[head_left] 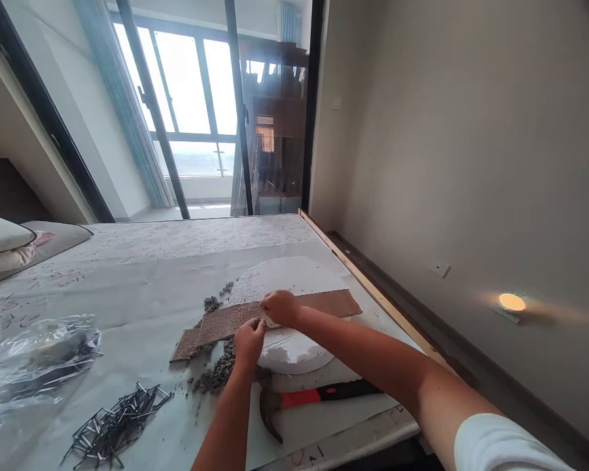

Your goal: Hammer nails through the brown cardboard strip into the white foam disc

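A long brown cardboard strip (233, 320), dotted with small holes over its left part, lies across a round white foam disc (279, 271). My left hand (249, 341) is closed in a pinch at the strip's near edge. Just beyond it, my right hand (281, 307) is closed on the strip near its middle. Whether a small piece sits between my fingertips is hard to see. Grey crumbly bits (220, 369) are scattered around the strip's left end. A claw hammer (299, 397) with a red and black handle rests on the near side of the disc.
A heap of nails (120, 422) lies at the front left, beside a clear plastic bag (39, 366). Folded bedding (4, 242) is at the far left. A wooden edge (373, 288) runs along the right, next to the wall.
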`<state>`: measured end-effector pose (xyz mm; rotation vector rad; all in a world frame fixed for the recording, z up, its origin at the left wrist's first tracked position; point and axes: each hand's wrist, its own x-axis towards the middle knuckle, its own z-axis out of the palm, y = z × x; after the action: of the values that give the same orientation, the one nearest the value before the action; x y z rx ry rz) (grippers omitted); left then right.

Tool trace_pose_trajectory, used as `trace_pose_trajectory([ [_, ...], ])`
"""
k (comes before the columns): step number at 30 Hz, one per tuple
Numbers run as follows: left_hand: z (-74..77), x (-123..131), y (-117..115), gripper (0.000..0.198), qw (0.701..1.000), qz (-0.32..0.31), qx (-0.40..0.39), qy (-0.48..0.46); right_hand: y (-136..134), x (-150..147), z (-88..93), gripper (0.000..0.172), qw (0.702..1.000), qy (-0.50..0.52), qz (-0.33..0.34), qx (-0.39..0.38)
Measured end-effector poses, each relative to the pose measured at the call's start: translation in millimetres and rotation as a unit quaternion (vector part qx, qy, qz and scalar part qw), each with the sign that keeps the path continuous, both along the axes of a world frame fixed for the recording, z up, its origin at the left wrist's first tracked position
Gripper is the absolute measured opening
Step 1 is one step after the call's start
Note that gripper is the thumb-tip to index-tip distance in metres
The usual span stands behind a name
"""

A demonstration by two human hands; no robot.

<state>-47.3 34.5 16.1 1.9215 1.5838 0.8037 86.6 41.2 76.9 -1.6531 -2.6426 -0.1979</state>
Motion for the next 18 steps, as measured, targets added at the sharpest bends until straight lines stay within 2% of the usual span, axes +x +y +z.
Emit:
trace_pose_trajectory([
  [2, -1.0, -2.6, 1.1, 0.033, 0.999, 0.026, 0.002, -0.021, 1.1, 10.1, -6.5, 0.033, 1.000, 0.002, -0.023, -0.001],
  [5, -3.5, -5.3, 3.2, 0.030, 0.997, 0.048, -0.004, -0.055, 2.9, 16.5, -23.1, 0.025, 0.999, -0.015, -0.035, -0.030],
  [8, -7.3, -5.2, 5.7, 0.027, 0.996, 0.055, -0.017, -0.072, 4.9, 11.0, -40.8, 0.016, 0.998, -0.034, -0.035, -0.050],
  [11, -10.5, -3.9, 7.5, 0.026, 0.995, 0.055, -0.023, -0.074, 7.6, 1.7, -51.8, 0.015, 0.997, -0.044, -0.024, -0.056],
  [18, -11.3, 1.0, 4.2, 0.023, 0.998, 0.016, -0.031, 0.047, 6.8, -6.3, -59.1, 0.022, 0.997, -0.061, 0.023, -0.048],
])
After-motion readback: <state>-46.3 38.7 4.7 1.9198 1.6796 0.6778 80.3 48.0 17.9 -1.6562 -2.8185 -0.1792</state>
